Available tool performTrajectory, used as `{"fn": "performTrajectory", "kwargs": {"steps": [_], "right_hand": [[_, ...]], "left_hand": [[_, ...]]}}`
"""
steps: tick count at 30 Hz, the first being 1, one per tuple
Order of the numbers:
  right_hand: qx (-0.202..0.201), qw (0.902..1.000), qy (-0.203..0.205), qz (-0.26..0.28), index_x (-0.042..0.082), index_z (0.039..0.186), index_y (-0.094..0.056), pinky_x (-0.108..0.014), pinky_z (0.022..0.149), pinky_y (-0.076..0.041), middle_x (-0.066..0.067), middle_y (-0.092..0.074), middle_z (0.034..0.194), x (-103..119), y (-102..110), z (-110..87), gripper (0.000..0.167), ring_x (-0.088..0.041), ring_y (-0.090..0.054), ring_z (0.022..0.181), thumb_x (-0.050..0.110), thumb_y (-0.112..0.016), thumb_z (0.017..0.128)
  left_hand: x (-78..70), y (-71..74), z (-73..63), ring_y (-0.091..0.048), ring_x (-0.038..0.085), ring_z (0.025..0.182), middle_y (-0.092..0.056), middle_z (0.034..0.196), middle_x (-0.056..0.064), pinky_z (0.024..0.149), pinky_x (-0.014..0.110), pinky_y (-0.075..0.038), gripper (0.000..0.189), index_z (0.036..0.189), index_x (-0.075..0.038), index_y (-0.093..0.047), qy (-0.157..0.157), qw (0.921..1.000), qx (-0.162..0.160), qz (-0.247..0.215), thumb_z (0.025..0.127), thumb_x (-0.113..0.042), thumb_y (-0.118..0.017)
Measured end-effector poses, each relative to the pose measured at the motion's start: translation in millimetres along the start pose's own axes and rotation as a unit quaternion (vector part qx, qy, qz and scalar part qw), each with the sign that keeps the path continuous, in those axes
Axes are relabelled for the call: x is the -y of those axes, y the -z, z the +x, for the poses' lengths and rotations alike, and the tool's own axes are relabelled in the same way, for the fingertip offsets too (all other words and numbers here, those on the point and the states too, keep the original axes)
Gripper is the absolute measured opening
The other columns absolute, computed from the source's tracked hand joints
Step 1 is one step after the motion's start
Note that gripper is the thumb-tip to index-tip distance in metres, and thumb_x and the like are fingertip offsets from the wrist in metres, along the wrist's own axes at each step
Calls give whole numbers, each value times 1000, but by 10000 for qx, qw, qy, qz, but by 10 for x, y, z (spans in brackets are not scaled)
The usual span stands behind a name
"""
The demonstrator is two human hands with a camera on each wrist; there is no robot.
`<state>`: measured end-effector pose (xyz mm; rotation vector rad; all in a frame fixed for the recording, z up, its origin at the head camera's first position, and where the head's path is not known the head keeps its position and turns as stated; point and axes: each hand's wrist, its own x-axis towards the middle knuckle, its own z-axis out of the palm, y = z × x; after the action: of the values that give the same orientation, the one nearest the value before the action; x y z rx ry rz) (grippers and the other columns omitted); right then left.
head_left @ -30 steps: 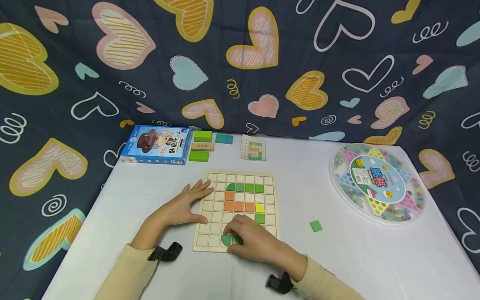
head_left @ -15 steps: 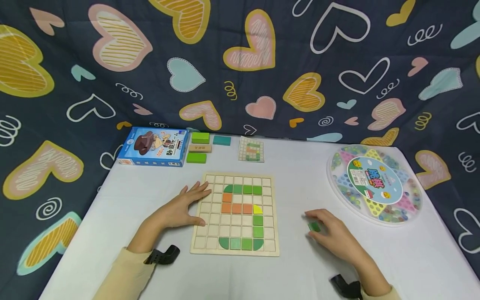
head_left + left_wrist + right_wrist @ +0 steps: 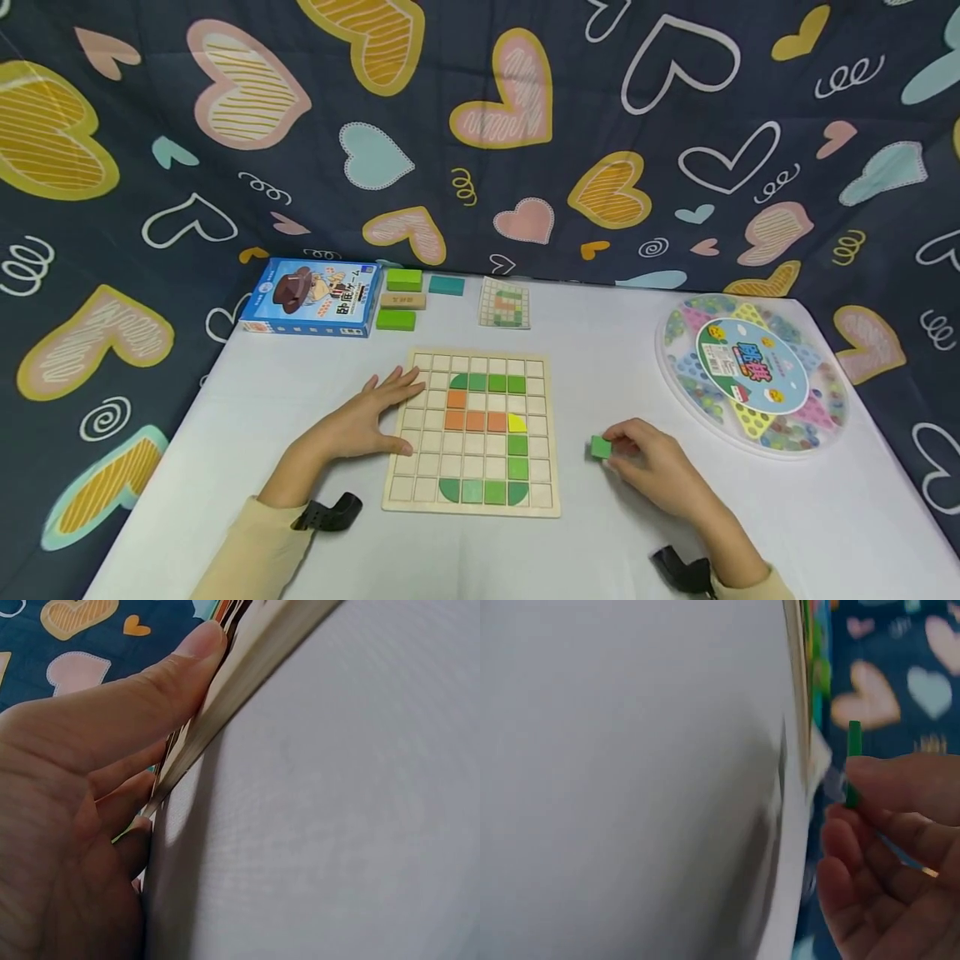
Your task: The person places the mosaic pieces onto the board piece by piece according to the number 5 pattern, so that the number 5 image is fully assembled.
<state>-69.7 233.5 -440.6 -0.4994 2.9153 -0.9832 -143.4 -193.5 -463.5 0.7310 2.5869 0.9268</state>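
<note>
A wooden grid board (image 3: 432,442) lies on the white table, with several green, orange and yellow tiles set in its cells. Against its left edge rests my left hand (image 3: 356,423), fingers spread out and thumb lying on the rim. The left wrist view shows that thumb (image 3: 161,694) across the board's edge (image 3: 225,701). To the right of the board, my right hand (image 3: 663,471) pinches a small green square tile (image 3: 600,447) between thumb and fingers. That tile appears edge-on in the right wrist view, raised off the table.
At the back left lies a blue game box (image 3: 311,296), beside green blocks (image 3: 396,320), a wooden block (image 3: 403,301) and a teal block (image 3: 446,286). A small pattern card (image 3: 504,302) lies behind the board. A round Chinese checkers case (image 3: 752,367) sits at the right.
My right hand has left the board's lower edge, reached right to the loose green tile, picked it up and moved it slightly left. My left hand has stayed on the board.
</note>
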Motion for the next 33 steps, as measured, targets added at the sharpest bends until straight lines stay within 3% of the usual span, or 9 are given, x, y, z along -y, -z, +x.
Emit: {"fn": "performTrajectory", "kwargs": {"steps": [5,9,20,27,33], "right_hand": [[176,9955,890,282,16,105,-64,-27,78,-55,8,-62,101,353,-240,192,29,-9,-63,91,5,-74,79],[555,9900,1238,375,15,105,-63,-26,81,-54,8,-61,102,625,-433,333,26,-9,-62,92,9,-72,82],[1516,9773,1437,-345,14,107,-66,-22,79,-50,6,-61,102,1144,-831,642,21,-3,-52,86,19,-67,87],[1571,9750,1423,-663,14,102,-68,-19,75,-50,6,-62,96,1277,-935,751,17,-3,-53,83,16,-68,85],[1705,9742,1363,-581,13,103,-68,-18,75,-49,5,-61,98,1289,-948,769,18,-3,-52,83,16,-67,86]], "left_hand": [[0,7,-4,-11,30,147,-21,158,4,118,54,-3,97,146,-15,-38,17,10000,0,-6,65,-42,-83],[-6,-5,5,-10,29,147,-20,158,3,118,54,-3,96,146,-15,-38,8,10000,27,-31,66,-41,-83],[-20,-35,28,-10,27,147,-21,158,1,118,52,-4,94,146,-17,-38,-2,10000,84,-49,67,-42,-82],[-2,-2,16,-11,28,147,-21,158,2,118,52,-5,94,146,-15,-37,-25,10000,88,36,68,-43,-81],[6,18,0,-11,28,147,-21,158,2,118,52,-5,94,146,-14,-38,-3,10000,92,30,68,-43,-81]]}}
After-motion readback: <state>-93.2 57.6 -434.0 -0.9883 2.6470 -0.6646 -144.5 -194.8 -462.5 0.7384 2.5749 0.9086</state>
